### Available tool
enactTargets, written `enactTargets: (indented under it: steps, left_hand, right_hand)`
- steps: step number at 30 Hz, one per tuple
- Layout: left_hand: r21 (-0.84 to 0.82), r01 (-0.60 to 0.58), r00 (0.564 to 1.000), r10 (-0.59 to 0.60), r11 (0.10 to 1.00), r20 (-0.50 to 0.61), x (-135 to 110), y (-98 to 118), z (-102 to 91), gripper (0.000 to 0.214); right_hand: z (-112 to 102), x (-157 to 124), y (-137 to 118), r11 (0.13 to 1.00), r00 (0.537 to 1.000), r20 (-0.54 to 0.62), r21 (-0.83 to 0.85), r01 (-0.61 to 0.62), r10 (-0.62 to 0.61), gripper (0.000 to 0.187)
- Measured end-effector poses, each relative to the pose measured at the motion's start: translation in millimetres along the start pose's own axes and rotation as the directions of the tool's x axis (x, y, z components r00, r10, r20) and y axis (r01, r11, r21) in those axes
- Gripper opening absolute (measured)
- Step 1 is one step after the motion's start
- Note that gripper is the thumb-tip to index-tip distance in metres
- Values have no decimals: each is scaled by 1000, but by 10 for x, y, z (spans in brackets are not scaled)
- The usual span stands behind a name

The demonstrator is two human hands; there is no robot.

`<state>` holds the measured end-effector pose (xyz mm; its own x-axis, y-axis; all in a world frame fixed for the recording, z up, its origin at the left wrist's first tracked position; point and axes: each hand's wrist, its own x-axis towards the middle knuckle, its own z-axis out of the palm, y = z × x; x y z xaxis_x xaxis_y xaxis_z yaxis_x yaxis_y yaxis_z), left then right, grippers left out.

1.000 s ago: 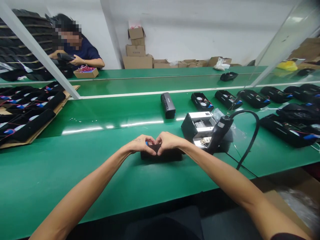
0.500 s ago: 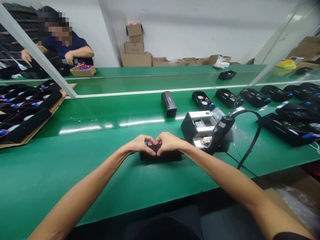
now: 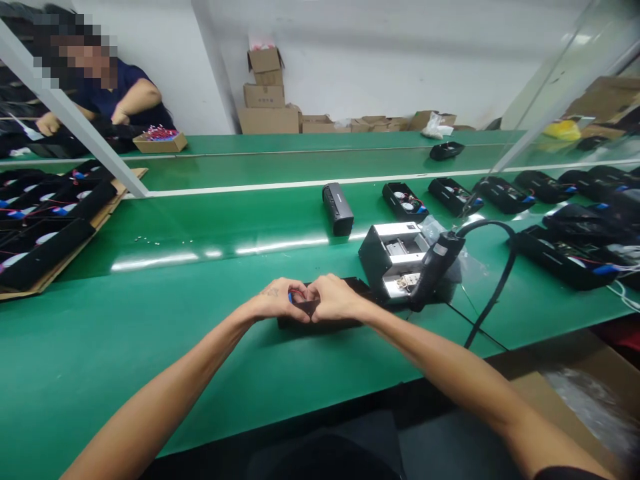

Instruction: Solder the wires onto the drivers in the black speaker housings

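On the green bench in front of me lies a black speaker housing, partly covered by my hands. My left hand is closed on its near wall, thumb outside and fingers curled over into the housing. Close against it, my right hand grips the same wall in a like pinch, the two thumbs almost meeting. A bit of blue and red wire shows beside the left fingers. What the fingertips touch inside is hidden. Just right of the housing stands a silver-and-black screw feeder with a black powered screwdriver leaning on it.
A closed speaker stands beyond my hands. Open housings with wires line the right side. More fill a cardboard tray at left. Tiny pieces lie scattered. A co-worker works across the bench, by a box of wires.
My hands have moved slightly down toward me, and more of the housing's far right part shows behind them. The view has shifted slightly. The co-worker's arms have moved.
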<state>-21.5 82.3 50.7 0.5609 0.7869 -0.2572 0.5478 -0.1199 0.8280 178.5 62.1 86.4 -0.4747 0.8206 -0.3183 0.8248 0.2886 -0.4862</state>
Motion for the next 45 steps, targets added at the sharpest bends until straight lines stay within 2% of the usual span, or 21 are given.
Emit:
enactTargets:
  steps: [3, 7, 9, 11, 13, 15, 16, 17, 18, 19, 22, 23, 24, 28, 31, 33, 36, 37, 38, 41, 45]
  left_hand:
    - [216, -177, 966, 212, 960, -149, -234, -98, 298, 37]
    - [440, -323, 843, 466, 838, -268, -524, -245, 697, 41]
    - [472, -342, 808, 511, 813, -294, -594, -293, 800, 52]
    - [488, -356, 785, 539, 797, -307, -619, -317, 843, 55]
    - [512, -375, 758, 573, 773, -310, -622, -321, 855, 49]
    - [544, -393, 730, 611, 742, -306, -627, -303, 859, 41]
    - [560, -399, 717, 628, 726, -303, -633, -288, 860, 37]
    - [574, -404, 707, 641, 712, -297, -641, -269, 859, 34]
    - [587, -405, 703, 650, 700, -289, -650, -250, 857, 31]
    - [598, -408, 699, 658, 689, -281, -658, -233, 853, 29]
    - [618, -403, 706, 659, 675, -260, -663, -214, 832, 26]
    - [623, -397, 709, 656, 674, -258, -657, -223, 825, 27]
    - [630, -396, 709, 658, 668, -253, -648, -239, 819, 28]
    - [651, -408, 689, 684, 640, -240, -626, -323, 821, 26]
    - [651, -401, 666, 693, 645, -276, -639, -346, 847, 23]
    - [665, -406, 631, 719, 627, -292, -635, -336, 870, 22]
    - [672, -386, 612, 721, 632, -325, -564, -296, 912, 20]
    - [667, -369, 617, 707, 648, -346, -522, -279, 924, 19]
    - [658, -351, 624, 690, 666, -365, -476, -262, 935, 17]
    - [628, -330, 660, 648, 705, -380, -347, -237, 948, 14]
    - [602, -321, 692, 615, 731, -378, -284, -256, 963, 21]
  right_hand:
    - [405, -229, 72, 974, 977, -163, -201, 102, -136, 19]
    - [923, -434, 171, 926, 918, -272, -321, 196, -289, 23]
    - [1042, -536, 191, 906, 864, -330, -321, 277, -381, 27]
    - [1031, -684, 215, 885, 767, -443, -279, 374, -464, 28]
    - [899, -867, 288, 884, 598, -665, -227, 408, -447, 27]
    - [673, -1040, 439, 951, 309, -923, -145, 273, -229, 31]
    - [540, -1108, 543, 985, 145, -986, -53, 162, -77, 37]
    - [403, -1157, 660, 996, 11, -998, 62, 57, 62, 47]
    - [272, -1188, 782, 984, -55, -983, 177, -28, 175, 58]
    - [155, -1200, 902, 958, -43, -962, 274, -87, 271, 65]
    - [-42, -1162, 1180, 873, 221, -845, 473, -118, 487, 56]
    - [-46, -1137, 1233, 848, 285, -804, 526, -72, 522, 51]
    - [-22, -1112, 1266, 822, 319, -779, 569, -3, 540, 49]
    - [166, -1077, 1289, 741, 331, -796, 599, 303, 507, 44]
    - [144, -1153, 1274, 676, 345, -816, 577, 458, 463, 34]
    - [7, -1228, 1244, 657, 241, -858, 504, 561, 453, 31]
    - [-256, -1274, 1173, 708, 7, -918, 311, 635, 397, 34]
    - [-327, -1258, 1155, 730, -37, -931, 261, 631, 364, 36]
    - [-383, -1227, 1146, 744, -50, -940, 234, 626, 337, 35]
    - [-455, -1107, 1161, 739, 41, -945, 280, 613, 324, 30]
    - [-386, -1082, 1075, 686, 260, -911, 412, 599, 320, 28]
